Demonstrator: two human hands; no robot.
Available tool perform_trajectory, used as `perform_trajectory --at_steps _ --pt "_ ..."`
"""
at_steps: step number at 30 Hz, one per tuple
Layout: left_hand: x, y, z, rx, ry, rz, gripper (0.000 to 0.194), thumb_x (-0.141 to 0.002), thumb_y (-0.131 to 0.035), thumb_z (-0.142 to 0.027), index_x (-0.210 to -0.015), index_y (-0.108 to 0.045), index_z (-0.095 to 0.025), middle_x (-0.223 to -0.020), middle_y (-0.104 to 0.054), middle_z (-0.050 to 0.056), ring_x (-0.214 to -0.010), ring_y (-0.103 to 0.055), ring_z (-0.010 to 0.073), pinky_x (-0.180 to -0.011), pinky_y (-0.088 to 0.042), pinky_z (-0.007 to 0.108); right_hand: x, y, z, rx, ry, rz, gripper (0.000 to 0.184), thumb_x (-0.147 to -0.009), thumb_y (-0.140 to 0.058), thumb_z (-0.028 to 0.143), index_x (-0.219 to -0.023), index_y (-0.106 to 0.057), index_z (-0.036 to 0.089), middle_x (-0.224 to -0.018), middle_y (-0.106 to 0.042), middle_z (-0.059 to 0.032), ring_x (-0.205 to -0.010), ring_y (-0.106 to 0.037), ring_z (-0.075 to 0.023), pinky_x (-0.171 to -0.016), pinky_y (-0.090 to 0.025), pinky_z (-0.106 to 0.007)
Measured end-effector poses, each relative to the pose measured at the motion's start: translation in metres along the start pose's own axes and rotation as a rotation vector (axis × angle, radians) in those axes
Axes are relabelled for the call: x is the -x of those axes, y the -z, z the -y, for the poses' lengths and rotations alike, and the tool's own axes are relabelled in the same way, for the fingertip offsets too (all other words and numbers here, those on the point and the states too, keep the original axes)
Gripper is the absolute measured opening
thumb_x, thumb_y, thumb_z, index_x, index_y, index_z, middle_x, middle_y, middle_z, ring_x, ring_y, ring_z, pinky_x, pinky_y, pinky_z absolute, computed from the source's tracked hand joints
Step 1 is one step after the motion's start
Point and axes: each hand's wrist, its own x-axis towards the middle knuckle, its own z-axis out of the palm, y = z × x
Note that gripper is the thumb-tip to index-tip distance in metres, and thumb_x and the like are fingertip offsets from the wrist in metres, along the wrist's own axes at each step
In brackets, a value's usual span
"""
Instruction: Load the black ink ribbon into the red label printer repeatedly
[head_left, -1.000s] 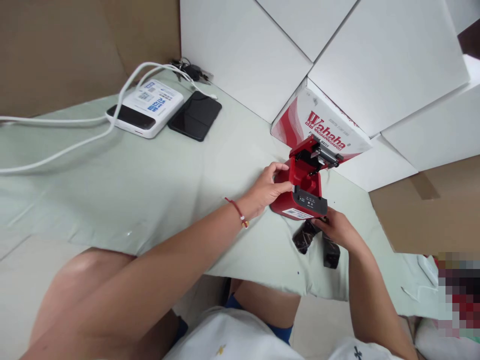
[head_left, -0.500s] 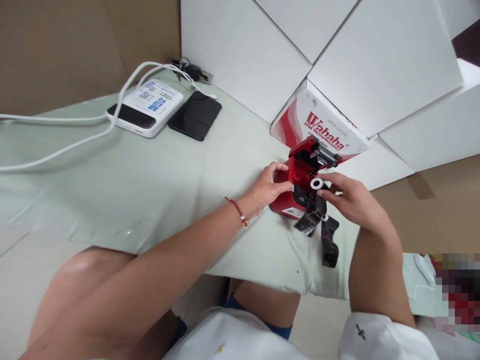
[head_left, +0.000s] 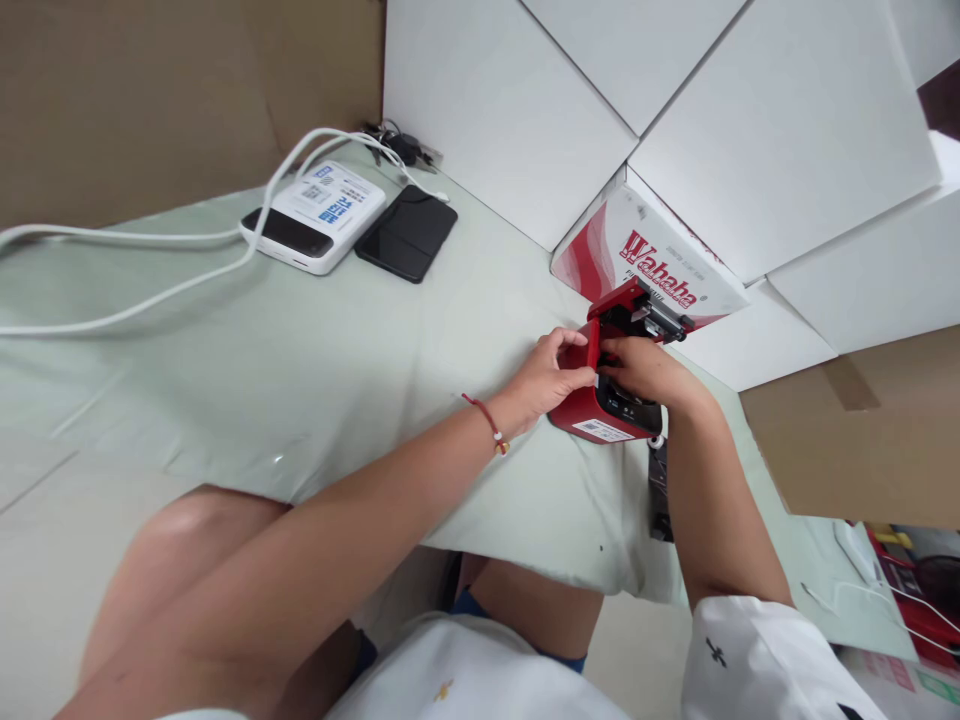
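Note:
A red label printer (head_left: 600, 408) stands on the covered table with its lid (head_left: 637, 305) raised, a roller showing on the lid's underside. My left hand (head_left: 551, 375) grips the printer's left wall, fingers and thumb closed over its edge. Inside the printer's compartment is my right hand (head_left: 641, 370), its fingers curled and partly hidden. The white-cored roll of black film it carried is almost wholly hidden there. Behind my right forearm lies a second black roll (head_left: 658, 485) with a white core end, partly covered by the arm.
A white power bank (head_left: 352, 205) with a cable (head_left: 187, 287), a black phone (head_left: 409, 235) and keys (head_left: 405, 148) lie at the left back. A Wahaha carton (head_left: 600, 240) and white boxes (head_left: 510, 100) stand behind the printer. Brown cardboard (head_left: 855, 420) is at the right.
My right hand has moved left and into the printer, taking the white-cored roll with it. My left hand stays on the printer's wall. The view has shifted slightly.

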Motion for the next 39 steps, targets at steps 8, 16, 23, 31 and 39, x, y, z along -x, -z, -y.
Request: perform_trajectory --at_steps 8,16,23,31,39 --pt "0.0 -0.002 0.007 -0.105 -0.043 -0.042 0.037 -0.076 -0.076 -0.021 -0.11 -0.06 -0.023 -0.133 -0.066 0.009 -0.135 -0.059 0.0268 -0.12 -0.046 0.045 0.057 -0.039 -0.015 -0.331 0.153 -0.458 0.036 -0.108 -0.052 0.037 -0.131 -0.076 0.021 -0.137 -0.078 -0.0115 -0.126 -0.073 -0.0253 -0.115 -0.055 -0.044" --pt "0.026 -0.013 0.001 -0.42 -0.387 -0.001 0.067 -0.08 -0.086 -0.034 -0.139 -0.055 -0.023 -0.16 -0.049 0.019 -0.158 -0.045 0.0345 -0.136 -0.034 0.053 0.089 -0.067 -0.006 -0.318 0.205 -0.757 0.03 -0.109 -0.059 0.038 -0.132 -0.076 0.026 -0.145 -0.075 -0.0113 -0.137 -0.068 -0.0267 -0.121 -0.053 -0.053" --pt "0.035 -0.016 0.005 -0.522 -0.511 0.038 0.073 -0.091 -0.08 -0.044 -0.155 -0.049 -0.027 -0.173 -0.037 0.02 -0.166 -0.034 0.0358 -0.139 -0.029 0.056 0.057 -0.034 -0.023 -0.206 0.07 -0.999 0.052 -0.111 -0.051 0.047 -0.157 -0.059 0.024 -0.168 -0.054 -0.018 -0.159 -0.049 -0.0323 -0.13 -0.041 -0.059" --pt "0.029 -0.003 -0.01 -0.445 -0.486 0.002 0.059 -0.111 -0.047 -0.053 -0.162 -0.048 -0.023 -0.17 -0.042 0.018 -0.166 -0.035 0.0278 -0.143 -0.022 0.048 0.031 -0.033 -0.039 -0.297 0.017 -0.955 0.058 -0.115 -0.038 0.058 -0.141 -0.074 0.02 -0.142 -0.074 -0.0163 -0.139 -0.065 -0.0282 -0.124 -0.047 -0.051" --pt "0.024 -0.005 -0.01 -0.417 -0.402 0.014 0.061 -0.116 -0.03 -0.055 -0.128 -0.081 -0.023 -0.162 -0.05 0.012 -0.169 -0.03 0.0274 -0.142 -0.026 0.045 0.084 -0.065 -0.013 -0.523 0.05 -0.792 0.054 -0.113 -0.047 0.06 -0.11 -0.088 0.025 -0.108 -0.078 -0.0107 -0.112 -0.077 -0.024 -0.104 -0.06 -0.042"
